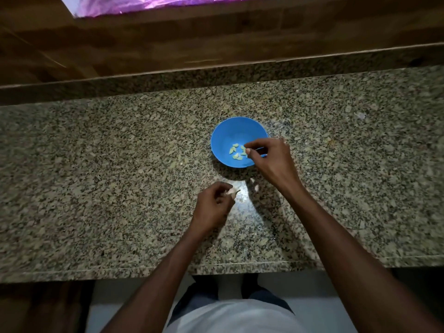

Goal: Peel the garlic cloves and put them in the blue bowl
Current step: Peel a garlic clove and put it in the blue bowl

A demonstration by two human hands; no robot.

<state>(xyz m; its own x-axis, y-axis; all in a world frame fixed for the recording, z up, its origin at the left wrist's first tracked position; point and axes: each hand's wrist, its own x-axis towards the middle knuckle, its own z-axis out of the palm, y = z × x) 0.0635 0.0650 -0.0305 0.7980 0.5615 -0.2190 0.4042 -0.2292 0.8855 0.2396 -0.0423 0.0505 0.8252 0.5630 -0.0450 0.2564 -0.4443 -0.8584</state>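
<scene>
Garlic cloves (pixel 236 152), peeled and pale green-yellow, lying loose in the bottom of the blue bowl (pixel 225 134) on the speckled granite tabletop (pixel 96 164); roughly half a dozen, small and curved. Right hand (pixel 269 159) reaching over the bowl's near rim, thumb and forefinger pinched together just above the pile; cannot tell whether a clove sits between them. Left hand (pixel 212 205) nearer the body, fingers (pixel 222 188) curled round a piece of unpeeled garlic (pixel 231 191), whitish-pink with a dry stem showing. Scraps of skin (pixel 254 185) scattered on the tabletop between hand and bowl. Judged well under way: several cloves done, at least the piece in the left hand yet to be peeled. Wooden ledge (pixel 168 44) behind.
</scene>
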